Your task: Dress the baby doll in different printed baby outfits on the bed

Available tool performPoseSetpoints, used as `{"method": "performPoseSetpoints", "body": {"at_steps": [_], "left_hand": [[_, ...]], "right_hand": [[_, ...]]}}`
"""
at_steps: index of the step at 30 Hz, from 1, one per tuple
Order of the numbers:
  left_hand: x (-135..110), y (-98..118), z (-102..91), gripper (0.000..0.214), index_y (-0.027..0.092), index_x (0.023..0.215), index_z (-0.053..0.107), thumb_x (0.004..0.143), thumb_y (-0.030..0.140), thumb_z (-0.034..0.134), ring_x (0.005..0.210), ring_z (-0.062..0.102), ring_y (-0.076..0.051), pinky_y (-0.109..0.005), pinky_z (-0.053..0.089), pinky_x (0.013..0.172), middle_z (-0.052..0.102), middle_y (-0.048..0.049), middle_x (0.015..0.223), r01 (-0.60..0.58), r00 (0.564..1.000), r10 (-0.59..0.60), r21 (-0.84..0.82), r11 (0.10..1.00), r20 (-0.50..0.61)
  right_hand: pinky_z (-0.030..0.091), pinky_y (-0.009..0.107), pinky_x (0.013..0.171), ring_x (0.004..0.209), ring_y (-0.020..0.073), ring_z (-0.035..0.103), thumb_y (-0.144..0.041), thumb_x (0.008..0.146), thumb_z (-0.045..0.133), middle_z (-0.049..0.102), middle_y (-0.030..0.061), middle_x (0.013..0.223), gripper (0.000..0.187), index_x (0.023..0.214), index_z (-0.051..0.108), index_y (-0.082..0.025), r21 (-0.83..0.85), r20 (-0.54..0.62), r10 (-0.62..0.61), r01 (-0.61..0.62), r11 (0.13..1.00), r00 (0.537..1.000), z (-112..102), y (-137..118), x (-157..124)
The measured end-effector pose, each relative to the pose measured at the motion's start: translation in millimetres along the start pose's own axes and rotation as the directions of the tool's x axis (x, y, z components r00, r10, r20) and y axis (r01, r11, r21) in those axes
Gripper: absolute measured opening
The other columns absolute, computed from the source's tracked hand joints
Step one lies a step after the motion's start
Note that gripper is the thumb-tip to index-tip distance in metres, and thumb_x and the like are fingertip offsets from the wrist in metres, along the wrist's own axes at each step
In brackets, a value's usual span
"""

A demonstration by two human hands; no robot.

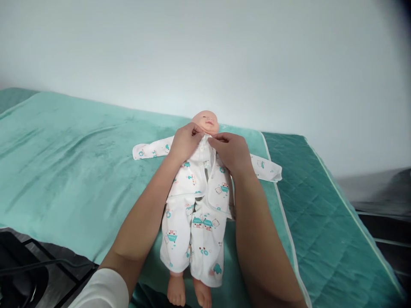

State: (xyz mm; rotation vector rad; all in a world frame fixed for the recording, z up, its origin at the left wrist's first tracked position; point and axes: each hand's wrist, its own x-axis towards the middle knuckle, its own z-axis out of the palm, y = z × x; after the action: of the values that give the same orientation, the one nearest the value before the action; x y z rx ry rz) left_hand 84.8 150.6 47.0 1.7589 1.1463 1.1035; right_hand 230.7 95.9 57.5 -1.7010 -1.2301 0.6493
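Observation:
A baby doll [176, 289] lies on its back with its head toward the wall and its bare feet toward me. It wears a white printed jacket [189, 177] and matching trousers [207, 239]. The jacket's front edges lie apart below the chest, and both sleeves stretch out sideways. At the collar, just under the doll's chin, my left hand [187, 143] pinches one edge of the jacket. My right hand [231, 152] pinches the opposite edge close beside it. The fingertips of both hands nearly meet there, and any fastener between them is too small to make out.
A light green blanket [80, 171] covers most of the bed. To the right shows a darker quilted green cover [324, 209]. A pale wall [205, 55] rises behind the bed. At the lower left are a black object [19, 265] and dark metal bars.

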Motion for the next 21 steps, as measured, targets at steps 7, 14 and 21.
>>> {"method": "performPoseSetpoints", "body": {"at_steps": [7, 14, 21], "left_hand": [[-6, 11, 8.7, 0.007, 0.019, 0.083, 0.062, 0.09, 0.019, 0.063, 0.073, 0.059, -0.013, -0.027, 0.045, 0.073, 0.067, 0.0006, 0.077, -0.014, 1.0, 0.011, -0.18, 0.984, -0.016], [-5, 4, 7.7, 0.004, 0.018, 0.084, 0.064, 0.088, 0.019, 0.064, 0.075, 0.06, -0.013, -0.027, 0.045, 0.073, 0.069, -0.0003, 0.079, 0.023, 1.0, -0.019, -0.167, 0.986, 0.022], [-5, 2, 8.0, 0.004, 0.018, 0.084, 0.063, 0.086, 0.016, 0.065, 0.071, 0.061, -0.012, -0.026, 0.044, 0.068, 0.067, -0.0003, 0.077, 0.088, 0.996, -0.082, -0.256, 0.963, 0.033]], "right_hand": [[0.055, 0.035, 0.08, 0.088, 0.0226, 0.069, -0.04, 0.075, 0.071, 0.076, 0.0035, 0.09, 0.025, 0.089, 0.078, -0.02, 0.396, -0.036, 0.013, 0.002, 0.918, 0.999, 6, 9, 2], [0.058, 0.038, 0.085, 0.098, 0.0246, 0.071, -0.041, 0.074, 0.072, 0.077, 0.0035, 0.092, 0.025, 0.089, 0.078, -0.022, 0.439, 0.026, -0.03, 0.016, 0.898, 0.999, 9, 13, 0], [0.052, 0.031, 0.069, 0.068, 0.0148, 0.061, -0.037, 0.067, 0.08, 0.07, -0.0012, 0.077, 0.032, 0.094, 0.073, -0.021, 0.439, 0.133, -0.036, -0.027, 0.898, 0.99, 5, 14, 0]]}}
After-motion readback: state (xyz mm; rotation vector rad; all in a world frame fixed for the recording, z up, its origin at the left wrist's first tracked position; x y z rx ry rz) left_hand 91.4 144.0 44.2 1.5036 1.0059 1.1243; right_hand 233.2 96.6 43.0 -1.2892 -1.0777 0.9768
